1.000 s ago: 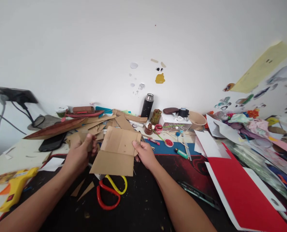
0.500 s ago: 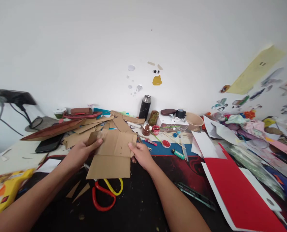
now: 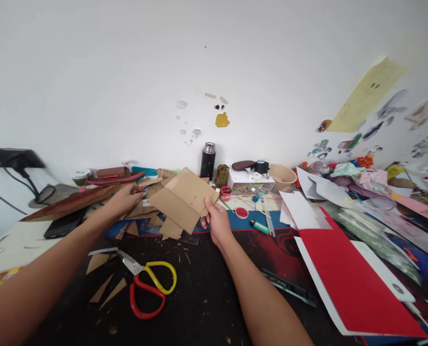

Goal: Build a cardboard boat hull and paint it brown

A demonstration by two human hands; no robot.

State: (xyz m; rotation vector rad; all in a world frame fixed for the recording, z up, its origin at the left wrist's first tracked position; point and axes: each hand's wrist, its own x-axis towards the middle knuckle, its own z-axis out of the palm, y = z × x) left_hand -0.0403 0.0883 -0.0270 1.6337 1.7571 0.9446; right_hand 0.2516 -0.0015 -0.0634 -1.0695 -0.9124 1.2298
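Pinched by its right edge, a creased sheet of brown cardboard (image 3: 183, 197) is in my right hand (image 3: 216, 218), tilted above the table. My left hand (image 3: 125, 198) is at the pile of cardboard scraps (image 3: 158, 185), with its fingers bent and close together. Whatever is under those fingers is too hidden to name. Below the sheet lie scissors (image 3: 152, 283) with one red and one yellow handle loop, blades pointing up and left. Small cut cardboard pieces (image 3: 113, 292) are beside the scissors.
A black flask (image 3: 208, 161) stands against the wall. Near it are a red paint pot (image 3: 241, 212) and a green glue stick (image 3: 260, 227). Red card (image 3: 361, 278) lies at the right, a cutter (image 3: 289, 288) beside it. A brown boat-shaped piece (image 3: 69, 203) rests at the left.
My left hand has left the cardboard sheet and moved up and left to the scrap pile. The sheet, in my right hand, has turned and risen. More of the scissors shows.
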